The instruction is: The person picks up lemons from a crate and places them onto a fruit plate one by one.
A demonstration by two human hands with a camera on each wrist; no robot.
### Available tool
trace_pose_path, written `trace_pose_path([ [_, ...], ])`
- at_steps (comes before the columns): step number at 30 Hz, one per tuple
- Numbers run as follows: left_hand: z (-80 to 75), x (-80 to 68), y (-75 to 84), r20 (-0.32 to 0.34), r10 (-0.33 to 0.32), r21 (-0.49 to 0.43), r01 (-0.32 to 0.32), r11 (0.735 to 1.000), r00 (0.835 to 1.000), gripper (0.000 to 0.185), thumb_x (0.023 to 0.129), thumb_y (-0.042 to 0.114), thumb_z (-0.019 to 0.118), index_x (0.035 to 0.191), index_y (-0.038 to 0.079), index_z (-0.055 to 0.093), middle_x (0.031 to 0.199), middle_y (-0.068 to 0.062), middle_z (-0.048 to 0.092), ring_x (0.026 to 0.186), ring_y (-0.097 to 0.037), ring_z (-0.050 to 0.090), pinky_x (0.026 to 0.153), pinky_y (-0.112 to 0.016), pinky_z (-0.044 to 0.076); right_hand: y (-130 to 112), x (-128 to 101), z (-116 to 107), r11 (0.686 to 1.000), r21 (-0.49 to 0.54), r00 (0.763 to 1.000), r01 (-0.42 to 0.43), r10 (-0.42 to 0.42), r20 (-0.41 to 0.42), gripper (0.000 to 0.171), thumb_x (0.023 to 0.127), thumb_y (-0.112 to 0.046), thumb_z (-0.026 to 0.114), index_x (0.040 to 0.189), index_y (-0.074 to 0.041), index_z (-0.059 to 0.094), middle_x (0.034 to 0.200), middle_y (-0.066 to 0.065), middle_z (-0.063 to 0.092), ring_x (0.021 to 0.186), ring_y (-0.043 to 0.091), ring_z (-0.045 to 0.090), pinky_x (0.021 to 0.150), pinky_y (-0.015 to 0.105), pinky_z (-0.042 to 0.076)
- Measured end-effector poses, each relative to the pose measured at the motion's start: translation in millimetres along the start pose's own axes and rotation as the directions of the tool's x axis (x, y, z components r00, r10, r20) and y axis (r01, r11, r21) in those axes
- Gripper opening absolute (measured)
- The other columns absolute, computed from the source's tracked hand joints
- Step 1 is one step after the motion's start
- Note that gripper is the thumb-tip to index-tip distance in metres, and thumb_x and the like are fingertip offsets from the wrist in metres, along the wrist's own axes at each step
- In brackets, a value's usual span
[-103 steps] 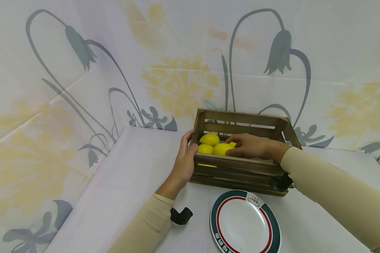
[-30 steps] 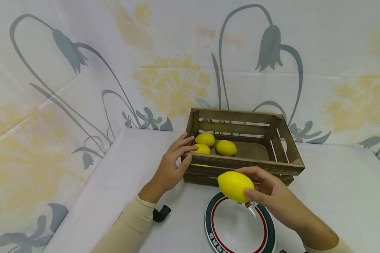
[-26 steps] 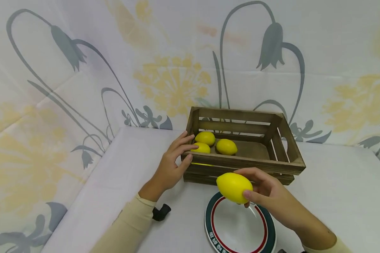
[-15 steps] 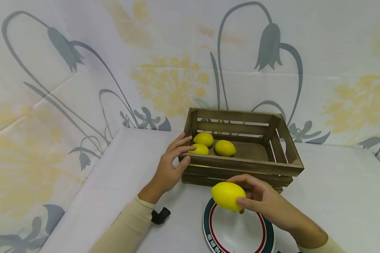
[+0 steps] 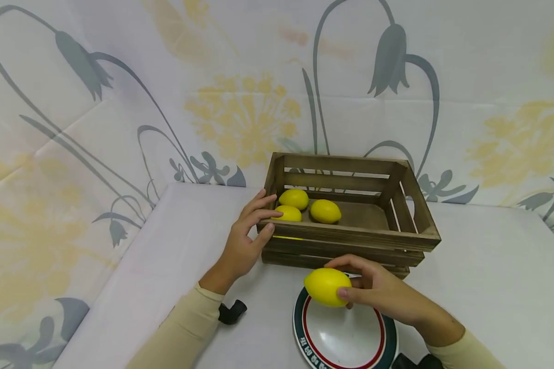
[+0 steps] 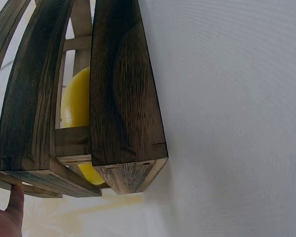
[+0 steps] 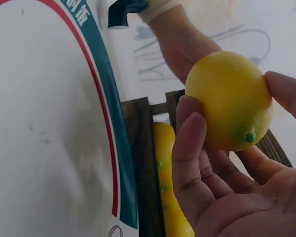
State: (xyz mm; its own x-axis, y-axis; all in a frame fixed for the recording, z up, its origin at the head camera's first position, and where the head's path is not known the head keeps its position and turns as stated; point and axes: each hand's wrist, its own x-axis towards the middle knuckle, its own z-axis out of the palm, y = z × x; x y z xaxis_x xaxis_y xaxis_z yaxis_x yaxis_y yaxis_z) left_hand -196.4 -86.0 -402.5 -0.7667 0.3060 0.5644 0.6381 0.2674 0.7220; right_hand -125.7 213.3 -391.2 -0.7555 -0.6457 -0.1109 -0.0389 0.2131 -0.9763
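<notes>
1. The right hand (image 5: 378,292) pinches a lemon (image 5: 327,287) between thumb and curled fingertips, holding it just over the far left rim of the plate (image 5: 388,328), which sits at the near edge of the table (image 5: 489,287). If that light grip slips, I'd expect the smooth oval fruit to roll off the rim and across the table.
2. The left hand (image 5: 243,241) has its fingers laid over the near left corner of the wooden crate (image 5: 351,236) with the thumb against the front slat. If it lets up, a knock from the right hand could shove the crate back.
3. The plate is glossy and round with a teal and red band: slick, so a dropped lemon may skid.
4. The crate is rough, dark slatted wood; three more lemons (image 5: 304,205) lie in its left half.
5. The table wears a plain white cloth.
</notes>
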Motion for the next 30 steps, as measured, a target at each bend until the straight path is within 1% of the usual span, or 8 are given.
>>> trace_pose_path([
  [5, -0.1, 0.1, -0.7, 0.008, -0.008, -0.010, 0.008, 1.000, 1.000, 0.026, 0.099, 0.007, 0.055, 0.123, 0.011, 0.066, 0.154, -0.004, 0.045, 0.155, -0.018, 0.019, 0.126, -0.053, 0.021, 4, 3, -1, 0.999, 0.013, 0.999, -0.037, 0.036, 0.024, 0.039, 0.101, -0.015, 0.058, 0.138, -0.008, 0.049, 0.129, 0.020, 0.056, 0.096, 0.024, 0.069, 0.078, 0.035, 0.061],
  [14, 0.4, -0.3, 2.2, -0.002, -0.003, -0.018, 0.003, 1.000, 1.000, 0.025, 0.099, 0.006, 0.055, 0.120, 0.011, 0.067, 0.153, -0.004, 0.046, 0.155, -0.020, 0.020, 0.126, -0.054, 0.020, 11, 6, -4, 0.999, 0.011, 0.998, -0.042, 0.041, 0.048, 0.043, 0.100, -0.016, 0.061, 0.137, -0.001, 0.047, 0.130, 0.024, 0.053, 0.095, 0.021, 0.068, 0.077, 0.033, 0.061],
  [19, 1.2, -2.3, 3.1, -0.014, -0.003, -0.003, 0.003, 1.000, 1.000, 0.025, 0.099, 0.006, 0.056, 0.119, 0.011, 0.069, 0.152, -0.005, 0.048, 0.154, -0.020, 0.022, 0.125, -0.054, 0.021, 16, 5, -6, 0.997, -0.027, 0.997, -0.070, 0.071, 0.034, 0.045, 0.098, -0.018, 0.063, 0.136, 0.000, 0.048, 0.130, 0.024, 0.052, 0.096, 0.023, 0.067, 0.077, 0.034, 0.061],
  [26, 1.0, -0.9, 3.1, -0.020, 0.011, -0.011, -0.011, 1.000, 1.000, 0.025, 0.099, 0.005, 0.055, 0.119, 0.009, 0.069, 0.152, -0.008, 0.048, 0.154, -0.021, 0.022, 0.125, -0.054, 0.021, 22, 6, -9, 0.989, -0.104, 0.994, -0.108, 0.109, 0.010, 0.048, 0.097, -0.023, 0.066, 0.135, -0.001, 0.049, 0.130, 0.023, 0.053, 0.099, 0.029, 0.064, 0.076, 0.032, 0.061],
  [30, 0.2, 0.9, 2.1, -0.021, 0.020, -0.009, -0.020, 1.000, 1.000, 0.025, 0.098, 0.006, 0.056, 0.119, 0.009, 0.069, 0.152, -0.008, 0.048, 0.154, -0.021, 0.022, 0.126, -0.053, 0.021, 24, 8, -11, 0.983, -0.135, 0.992, -0.123, 0.125, 0.003, 0.049, 0.096, -0.024, 0.068, 0.135, -0.001, 0.050, 0.129, 0.022, 0.055, 0.098, 0.028, 0.063, 0.075, 0.032, 0.061],
])
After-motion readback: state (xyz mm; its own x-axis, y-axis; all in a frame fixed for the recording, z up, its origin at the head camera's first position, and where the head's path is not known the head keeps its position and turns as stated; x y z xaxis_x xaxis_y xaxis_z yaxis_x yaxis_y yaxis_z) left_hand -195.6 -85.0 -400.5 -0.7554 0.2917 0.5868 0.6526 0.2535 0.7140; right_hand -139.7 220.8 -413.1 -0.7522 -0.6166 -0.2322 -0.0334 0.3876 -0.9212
